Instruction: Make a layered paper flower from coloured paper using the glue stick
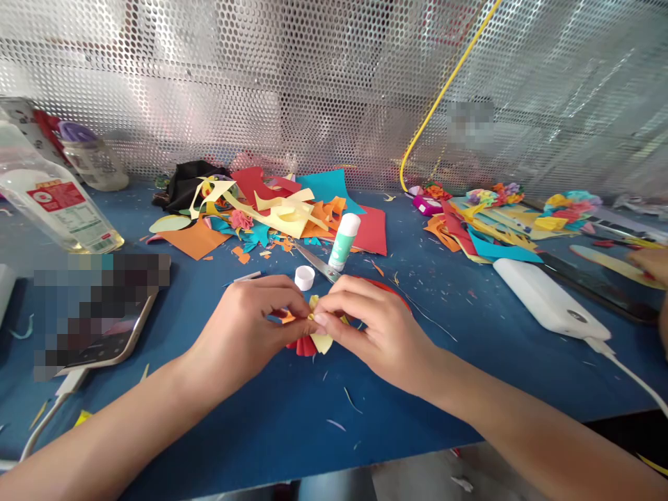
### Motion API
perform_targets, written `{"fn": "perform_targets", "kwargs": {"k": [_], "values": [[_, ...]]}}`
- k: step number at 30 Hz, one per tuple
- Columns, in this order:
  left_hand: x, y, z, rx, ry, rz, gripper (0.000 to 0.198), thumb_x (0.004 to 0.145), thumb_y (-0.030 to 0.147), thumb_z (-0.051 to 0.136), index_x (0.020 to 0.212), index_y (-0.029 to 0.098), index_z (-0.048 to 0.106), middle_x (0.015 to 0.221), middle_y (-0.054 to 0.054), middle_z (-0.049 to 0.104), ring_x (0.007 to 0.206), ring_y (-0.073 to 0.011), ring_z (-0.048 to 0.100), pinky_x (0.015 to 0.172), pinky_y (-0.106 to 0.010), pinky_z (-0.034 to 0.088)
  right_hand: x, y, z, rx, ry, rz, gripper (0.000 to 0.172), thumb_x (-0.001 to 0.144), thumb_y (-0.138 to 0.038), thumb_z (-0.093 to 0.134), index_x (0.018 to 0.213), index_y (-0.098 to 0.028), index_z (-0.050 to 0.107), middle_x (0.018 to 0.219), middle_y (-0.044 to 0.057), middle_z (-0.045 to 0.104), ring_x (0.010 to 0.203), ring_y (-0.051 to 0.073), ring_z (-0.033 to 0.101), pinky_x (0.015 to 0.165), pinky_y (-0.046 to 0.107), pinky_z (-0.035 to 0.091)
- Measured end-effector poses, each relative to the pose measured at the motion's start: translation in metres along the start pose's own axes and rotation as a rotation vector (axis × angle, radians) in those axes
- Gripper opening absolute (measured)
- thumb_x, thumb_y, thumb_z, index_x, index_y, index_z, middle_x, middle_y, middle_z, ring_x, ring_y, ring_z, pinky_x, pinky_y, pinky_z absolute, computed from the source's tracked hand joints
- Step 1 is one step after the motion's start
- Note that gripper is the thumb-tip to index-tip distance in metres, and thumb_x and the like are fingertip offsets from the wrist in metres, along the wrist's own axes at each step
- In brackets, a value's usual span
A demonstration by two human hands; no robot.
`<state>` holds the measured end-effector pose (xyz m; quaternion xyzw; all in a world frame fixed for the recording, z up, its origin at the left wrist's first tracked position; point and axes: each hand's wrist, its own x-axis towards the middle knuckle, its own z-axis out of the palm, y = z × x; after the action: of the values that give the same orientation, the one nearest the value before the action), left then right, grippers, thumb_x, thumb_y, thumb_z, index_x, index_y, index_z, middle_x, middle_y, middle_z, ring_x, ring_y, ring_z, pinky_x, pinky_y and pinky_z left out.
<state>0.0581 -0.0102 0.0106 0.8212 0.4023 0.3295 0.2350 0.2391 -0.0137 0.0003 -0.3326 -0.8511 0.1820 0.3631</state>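
Low over the blue table, my left hand and my right hand meet fingertip to fingertip. Both are closed in a pinch on a small paper flower with pale yellow, red and orange petals; part of it is hidden behind my fingers. Just beyond stands an uncapped glue stick, white and green. Its white cap sits beside my left fingers. Scissors lie behind my right hand, their handles partly covered by it.
Coloured paper scraps heap at the back. A phone and an oil bottle are at left. To the right lie a white power bank, finished paper flowers and another person's hand. A perforated metal sheet stands behind.
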Motion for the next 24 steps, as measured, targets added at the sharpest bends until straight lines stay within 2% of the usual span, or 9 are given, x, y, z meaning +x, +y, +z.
{"fn": "perform_targets", "kwargs": {"k": [5, 7, 10, 12, 14, 17, 20, 22, 24], "values": [[-0.001, 0.004, -0.001, 0.054, 0.041, 0.066, 0.012, 0.079, 0.017, 0.055, 0.071, 0.020, 0.064, 0.071, 0.001, 0.067, 0.065, -0.0139, 0.060, 0.062, -0.026, 0.049, -0.001, 0.000, 0.001, 0.011, 0.115, -0.006, 0.009, 0.083, -0.024, 0.051, 0.080, -0.022, 0.059, 0.077, 0.001, 0.058, 0.071, 0.013, 0.055, 0.069, 0.028, 0.045], [-0.003, 0.004, 0.000, 0.089, 0.138, 0.129, 0.011, 0.079, 0.019, 0.057, 0.071, 0.021, 0.065, 0.072, 0.001, 0.068, 0.067, -0.0142, 0.062, 0.062, -0.025, 0.050, -0.002, 0.000, 0.001, 0.043, 0.183, -0.009, 0.007, 0.082, -0.024, 0.053, 0.086, -0.023, 0.058, 0.080, 0.001, 0.057, 0.074, 0.013, 0.055, 0.069, 0.029, 0.045], [-0.007, 0.003, 0.001, 0.164, 0.333, 0.204, 0.006, 0.074, 0.019, 0.062, 0.074, 0.023, 0.067, 0.077, 0.003, 0.070, 0.071, -0.0150, 0.065, 0.064, -0.023, 0.052, -0.002, 0.000, -0.001, 0.151, 0.282, 0.088, 0.024, 0.080, -0.029, 0.055, 0.103, -0.025, 0.052, 0.101, 0.004, 0.054, 0.091, 0.016, 0.052, 0.078, 0.031, 0.045], [-0.009, 0.002, 0.002, 0.189, 0.400, 0.228, 0.008, 0.073, 0.018, 0.064, 0.077, 0.024, 0.067, 0.078, 0.003, 0.070, 0.073, -0.0149, 0.066, 0.067, -0.023, 0.053, -0.001, 0.001, -0.001, 0.308, 0.237, 0.226, 0.037, 0.078, -0.035, 0.057, 0.113, -0.027, 0.045, 0.118, 0.005, 0.047, 0.106, 0.018, 0.047, 0.085, 0.033, 0.043], [-0.010, 0.001, 0.003, 0.184, 0.428, 0.250, 0.009, 0.072, 0.017, 0.065, 0.077, 0.024, 0.067, 0.078, 0.003, 0.070, 0.072, -0.0143, 0.065, 0.067, -0.023, 0.053, 0.002, 0.002, -0.002, 0.544, 0.095, 0.377, 0.047, 0.078, -0.041, 0.057, 0.119, -0.029, 0.040, 0.129, 0.005, 0.040, 0.111, 0.019, 0.046, 0.086, 0.034, 0.044], [-0.009, 0.000, 0.002, 0.162, 0.413, 0.266, 0.009, 0.073, 0.016, 0.065, 0.078, 0.023, 0.064, 0.077, 0.002, 0.068, 0.070, -0.0127, 0.064, 0.066, -0.023, 0.052, 0.006, 0.004, 0.000, 0.891, -0.054, 0.508, 0.053, 0.077, -0.046, 0.056, 0.122, -0.027, 0.037, 0.131, 0.008, 0.038, 0.102, 0.019, 0.053, 0.079, 0.034, 0.049], [-0.006, 0.000, 0.001, 0.131, 0.347, 0.320, 0.015, 0.072, 0.016, 0.066, 0.084, 0.023, 0.063, 0.081, 0.001, 0.067, 0.073, -0.0133, 0.064, 0.070, -0.024, 0.052, 0.009, 0.007, 0.000, 0.994, 0.002, 0.513, 0.049, 0.073, -0.040, 0.062, 0.117, -0.026, 0.044, 0.126, 0.007, 0.045, 0.103, 0.017, 0.054, 0.082, 0.032, 0.049], [-0.006, 0.001, 0.000, 0.095, 0.296, 0.349, 0.016, 0.072, 0.016, 0.066, 0.087, 0.023, 0.062, 0.085, 0.000, 0.068, 0.079, -0.0142, 0.064, 0.075, -0.026, 0.051, 0.010, 0.010, -0.002, 0.973, 0.070, 0.469, 0.044, 0.073, -0.034, 0.063, 0.114, -0.026, 0.047, 0.123, 0.005, 0.048, 0.107, 0.017, 0.051, 0.085, 0.031, 0.047], [-0.006, 0.001, 0.000, 0.038, 0.278, 0.313, 0.015, 0.075, 0.014, 0.063, 0.085, 0.024, 0.062, 0.083, 0.001, 0.067, 0.080, -0.0140, 0.063, 0.076, -0.027, 0.051, 0.009, 0.012, -0.005, 0.946, 0.099, 0.397, 0.041, 0.075, -0.030, 0.061, 0.113, -0.027, 0.048, 0.121, 0.004, 0.049, 0.110, 0.017, 0.050, 0.087, 0.033, 0.046]]}}
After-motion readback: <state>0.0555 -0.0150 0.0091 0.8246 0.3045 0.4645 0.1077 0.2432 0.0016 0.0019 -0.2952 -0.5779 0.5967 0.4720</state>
